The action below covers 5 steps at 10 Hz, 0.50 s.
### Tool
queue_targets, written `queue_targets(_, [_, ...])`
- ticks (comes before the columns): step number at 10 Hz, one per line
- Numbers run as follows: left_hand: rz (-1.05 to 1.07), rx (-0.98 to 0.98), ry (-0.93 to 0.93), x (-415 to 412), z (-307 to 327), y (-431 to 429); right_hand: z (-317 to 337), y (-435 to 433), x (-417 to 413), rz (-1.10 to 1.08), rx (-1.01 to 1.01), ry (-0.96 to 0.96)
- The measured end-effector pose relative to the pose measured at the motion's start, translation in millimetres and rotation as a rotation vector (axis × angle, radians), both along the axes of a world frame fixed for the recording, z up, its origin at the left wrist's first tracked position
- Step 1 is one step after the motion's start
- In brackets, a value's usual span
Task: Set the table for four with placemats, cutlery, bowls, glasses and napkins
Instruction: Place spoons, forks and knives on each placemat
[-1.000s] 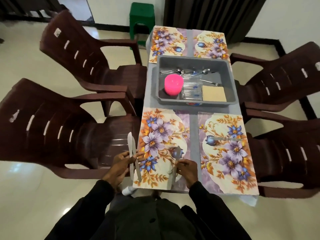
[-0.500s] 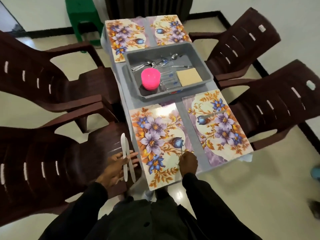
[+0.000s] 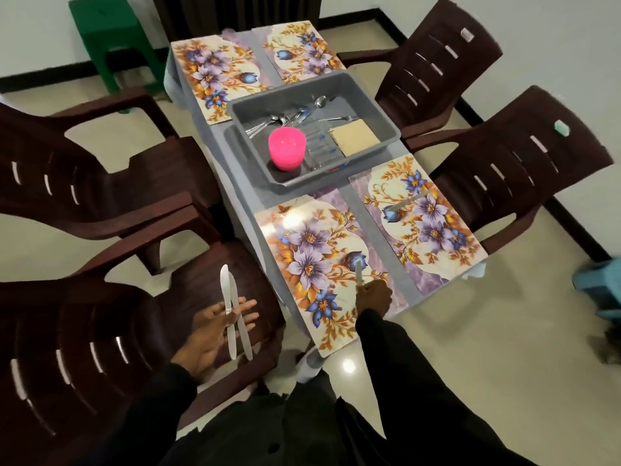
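Note:
Four floral placemats lie on the grey table: near-left [image 3: 302,250], near-right [image 3: 437,230], far-left [image 3: 215,72] and far-right [image 3: 302,55]. My right hand [image 3: 374,295] pinches the handle of a knife [image 3: 359,272] whose blade lies on the right side of the near-left placemat. My left hand [image 3: 215,327] hovers over a chair seat, fingers straight and spread, with two knives [image 3: 232,314] lying across them. Another knife [image 3: 411,201] rests on the near-right placemat. A grey tub [image 3: 376,105] holds stacked pink bowls [image 3: 286,152], clear glasses [image 3: 319,149], tan napkins [image 3: 356,137] and spoons and forks [image 3: 279,121].
Four dark brown plastic chairs surround the table, two on the left [image 3: 84,169] and two on the right [image 3: 524,163]. A green stool [image 3: 114,38] stands by the far wall. A blue object [image 3: 598,287] sits on the floor at the right edge.
My view has swung left of the table end. My right hand stays on the near-left placemat with its knife. My left hand has spread its fingers over the chair seat.

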<state>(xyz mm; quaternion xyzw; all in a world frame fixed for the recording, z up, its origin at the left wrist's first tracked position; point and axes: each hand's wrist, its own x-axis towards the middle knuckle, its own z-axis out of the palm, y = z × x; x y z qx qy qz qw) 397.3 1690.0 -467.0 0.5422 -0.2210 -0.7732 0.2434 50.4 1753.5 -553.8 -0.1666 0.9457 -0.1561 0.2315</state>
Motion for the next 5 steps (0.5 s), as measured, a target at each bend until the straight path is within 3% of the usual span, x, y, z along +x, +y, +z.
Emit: queue_targets(5, [0.021, 0.023, 0.035, 10, -3, -25, -3, -13, 3, -0.081, 0.058, -0.137])
